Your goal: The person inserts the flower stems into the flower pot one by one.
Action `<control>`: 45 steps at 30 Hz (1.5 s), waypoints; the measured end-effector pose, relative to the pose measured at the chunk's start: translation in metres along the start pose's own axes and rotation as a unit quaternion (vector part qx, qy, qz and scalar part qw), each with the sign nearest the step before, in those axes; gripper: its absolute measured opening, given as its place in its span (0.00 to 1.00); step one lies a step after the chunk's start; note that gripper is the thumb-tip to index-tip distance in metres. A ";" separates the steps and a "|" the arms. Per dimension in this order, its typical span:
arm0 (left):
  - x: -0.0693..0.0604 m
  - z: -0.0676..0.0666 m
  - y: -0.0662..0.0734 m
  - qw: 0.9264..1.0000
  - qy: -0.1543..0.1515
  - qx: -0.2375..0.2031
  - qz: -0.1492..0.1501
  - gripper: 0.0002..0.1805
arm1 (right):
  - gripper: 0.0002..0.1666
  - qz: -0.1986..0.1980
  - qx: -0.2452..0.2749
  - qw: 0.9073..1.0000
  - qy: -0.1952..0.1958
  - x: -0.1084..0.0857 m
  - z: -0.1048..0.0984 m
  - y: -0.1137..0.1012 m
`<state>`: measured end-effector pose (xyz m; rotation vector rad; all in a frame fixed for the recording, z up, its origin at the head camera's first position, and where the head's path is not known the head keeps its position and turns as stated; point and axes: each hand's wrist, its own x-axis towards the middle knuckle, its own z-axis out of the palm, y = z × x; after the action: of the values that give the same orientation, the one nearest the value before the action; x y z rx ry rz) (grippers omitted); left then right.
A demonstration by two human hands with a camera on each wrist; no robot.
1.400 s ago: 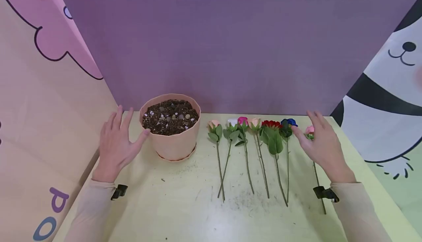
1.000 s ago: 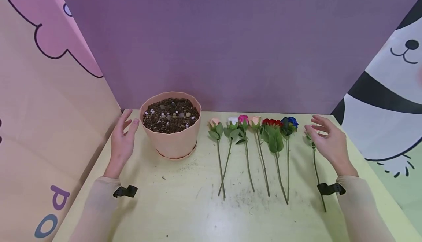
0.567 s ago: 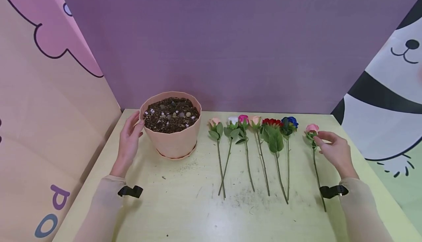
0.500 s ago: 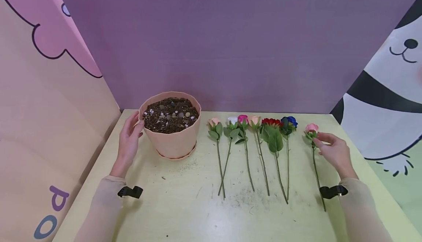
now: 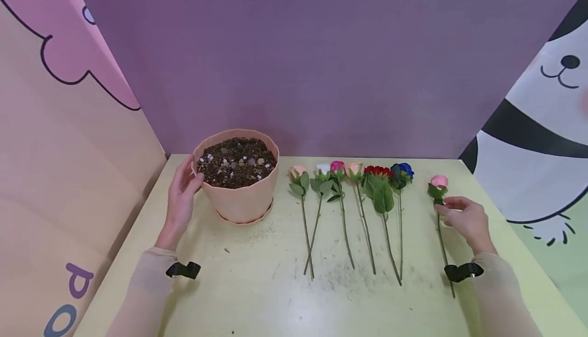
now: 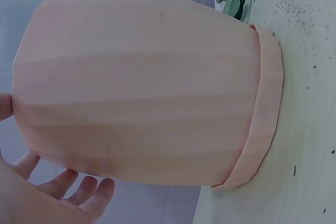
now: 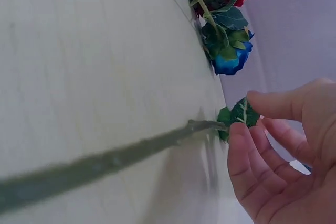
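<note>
At the table's left stands a pink flowerpot [image 5: 239, 201] filled with dark soil and small pebbles. My left hand [image 5: 180, 199] holds the pot's left side near the rim, with the thumb at the rim edge and the fingers along the outer wall in the left wrist view. On the right, my right hand [image 5: 467, 222] pinches a pink artificial rose [image 5: 439, 182] just below its flower head. Its long stem slants toward the table's front. In the right wrist view the fingertips meet at a green leaf [image 7: 244, 113], and the pink bloom is hidden behind the hand.
Between pot and right hand lie several artificial flowers in a row: a peach rose [image 5: 297, 171], a white one [image 5: 323, 168], a magenta one [image 5: 337, 167], a red flower [image 5: 378, 171] and a blue rose [image 5: 404, 170]. Soil crumbs dot the table [image 5: 257, 291]. A purple backdrop [image 5: 321, 71] stands behind.
My left hand has come inward to the pot's rim. My right hand has lowered onto the pink rose and pinched it; the bloom has shifted slightly right and toward me.
</note>
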<state>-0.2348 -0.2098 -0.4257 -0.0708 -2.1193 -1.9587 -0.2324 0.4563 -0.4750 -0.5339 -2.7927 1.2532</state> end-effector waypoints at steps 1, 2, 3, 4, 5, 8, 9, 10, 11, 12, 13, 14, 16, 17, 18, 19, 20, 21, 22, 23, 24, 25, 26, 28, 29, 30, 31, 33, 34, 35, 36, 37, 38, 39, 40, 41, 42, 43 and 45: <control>0.000 0.001 0.000 1.000 0.000 -0.002 -0.002 0.33 | 0.39 0.004 0.004 1.000 0.000 0.000 0.000 0.001; 0.000 0.001 0.000 1.000 0.000 -0.006 -0.003 0.33 | 0.39 0.006 0.007 1.000 0.003 -0.001 0.001 0.001; 0.001 0.002 0.000 1.000 -0.001 -0.007 -0.004 0.33 | 0.38 0.012 0.008 1.000 0.006 -0.001 0.001 0.002; 0.001 0.003 0.000 1.000 -0.001 -0.007 -0.005 0.33 | 0.38 0.019 0.005 1.000 0.009 -0.002 0.000 0.002; 0.001 0.003 0.000 1.000 -0.001 -0.008 -0.005 0.32 | 0.38 0.025 0.001 1.000 0.010 -0.002 0.000 0.002; 0.002 0.005 -0.001 1.000 -0.003 -0.008 -0.011 0.32 | 0.42 0.052 -0.012 0.999 -0.004 -0.004 -0.002 0.005; 0.002 0.005 -0.001 1.000 -0.004 -0.008 -0.014 0.31 | 0.43 0.059 -0.013 0.998 -0.012 -0.004 -0.002 0.006; 0.002 0.005 -0.001 1.000 -0.005 -0.008 -0.016 0.31 | 0.44 0.067 -0.012 0.997 -0.022 -0.004 -0.002 0.007; 0.002 0.005 -0.002 1.000 -0.008 -0.007 -0.017 0.31 | 0.45 0.071 -0.009 0.997 -0.031 -0.004 -0.002 0.008; 0.002 0.005 -0.002 1.000 -0.009 -0.006 -0.018 0.32 | 0.45 0.075 -0.003 0.996 -0.039 -0.004 -0.001 0.010; 0.002 0.005 -0.002 1.000 -0.011 -0.006 -0.019 0.32 | 0.45 0.075 0.006 0.996 -0.045 -0.004 0.000 0.011; 0.002 0.004 -0.002 1.000 -0.013 -0.006 -0.018 0.32 | 0.44 0.073 0.011 0.996 -0.047 -0.004 0.000 0.013; 0.003 0.004 -0.003 1.000 -0.016 -0.005 -0.014 0.32 | 0.43 0.068 0.023 0.996 -0.051 -0.003 0.001 0.014; 0.003 0.003 -0.003 1.000 -0.018 -0.005 -0.013 0.32 | 0.42 0.065 0.025 0.996 -0.052 -0.002 0.001 0.015; 0.003 0.002 -0.002 1.000 -0.019 -0.005 -0.012 0.32 | 0.42 0.060 0.026 0.996 -0.054 -0.002 0.001 0.015; 0.003 0.002 -0.002 1.000 -0.019 -0.004 -0.012 0.32 | 0.42 0.055 0.025 0.996 -0.058 -0.001 0.001 0.015; 0.004 0.001 -0.002 1.000 -0.020 -0.003 -0.011 0.32 | 0.42 0.050 0.022 0.997 -0.063 -0.001 0.000 0.014; 0.004 0.001 -0.002 1.000 -0.020 -0.002 -0.011 0.32 | 0.42 0.044 0.022 0.996 -0.068 0.000 0.000 0.014; 0.004 0.000 -0.002 1.000 -0.020 0.000 -0.011 0.32 | 0.42 0.039 0.020 0.996 -0.074 0.001 0.000 0.013; 0.004 0.000 -0.002 1.000 -0.019 0.001 -0.012 0.33 | 0.42 0.036 0.018 0.996 -0.079 0.001 0.000 0.013; 0.004 -0.001 -0.002 1.000 -0.019 0.002 -0.011 0.33 | 0.42 0.032 0.016 0.996 -0.083 0.001 -0.001 0.012; 0.003 -0.001 -0.003 1.000 -0.018 0.003 -0.011 0.33 | 0.42 0.032 0.016 0.996 -0.086 0.002 -0.001 0.012; 0.003 -0.001 -0.003 1.000 -0.017 0.002 -0.010 0.33 | 0.42 0.032 0.017 0.996 -0.087 0.003 -0.001 0.012; 0.003 -0.001 -0.004 1.000 -0.017 0.002 -0.009 0.33 | 0.41 0.032 0.023 0.996 -0.083 0.004 -0.001 0.012; 0.003 -0.001 -0.004 1.000 -0.018 0.001 -0.008 0.33 | 0.41 0.031 0.030 0.996 -0.080 0.004 0.000 0.012; 0.002 -0.002 -0.005 1.000 -0.019 0.001 -0.008 0.33 | 0.41 0.029 0.040 0.996 -0.079 0.005 0.000 0.013; 0.002 -0.002 -0.005 1.000 -0.019 0.001 -0.008 0.33 | 0.40 0.026 0.052 0.995 -0.076 0.005 0.001 0.013; 0.002 -0.003 -0.006 1.000 -0.021 0.003 -0.009 0.33 | 0.39 0.018 0.073 0.994 -0.074 0.005 0.003 0.012; 0.002 -0.003 -0.006 1.000 -0.022 0.004 -0.009 0.32 | 0.38 0.014 0.083 0.994 -0.074 0.004 0.003 0.011; 0.003 -0.004 -0.005 1.000 -0.021 0.007 -0.010 0.32 | 0.36 0.012 0.092 0.993 -0.073 0.004 0.003 0.010; 0.004 -0.004 -0.005 1.000 -0.020 0.010 -0.010 0.32 | 0.35 0.010 0.100 0.992 -0.074 0.004 0.003 0.008; 0.004 -0.004 -0.005 1.000 -0.018 0.013 -0.012 0.32 | 0.34 0.009 0.108 0.991 -0.076 0.004 0.002 0.006; 0.005 -0.004 -0.004 1.000 -0.015 0.013 -0.013 0.32 | 0.32 0.008 0.115 0.990 -0.079 0.003 0.002 0.003; 0.006 -0.003 -0.004 1.000 -0.014 0.011 -0.014 0.32 | 0.30 0.007 0.123 0.989 -0.082 0.003 0.001 0.001; 0.007 -0.003 -0.004 1.000 -0.012 0.008 -0.015 0.32 | 0.28 0.006 0.130 0.988 -0.085 0.003 -0.001 -0.002; 0.008 -0.002 -0.004 1.000 -0.011 0.005 -0.016 0.32 | 0.24 0.005 0.137 0.987 -0.088 0.002 -0.002 -0.004; 0.009 -0.001 -0.004 1.000 -0.009 0.003 -0.016 0.32 | 0.21 0.003 0.143 0.985 -0.092 0.002 -0.003 -0.007; 0.009 -0.001 -0.004 1.000 -0.007 0.000 -0.016 0.32 | 0.18 -0.003 0.150 0.984 -0.097 0.002 -0.004 -0.010; 0.010 0.001 -0.005 1.000 -0.007 -0.002 -0.013 0.32 | 0.13 -0.015 0.162 0.982 -0.101 0.002 -0.006 -0.017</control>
<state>-0.2455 -0.2106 -0.4283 -0.0573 -2.1357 -1.9829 -0.2381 0.4513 -0.4588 -0.3616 -2.6463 1.8004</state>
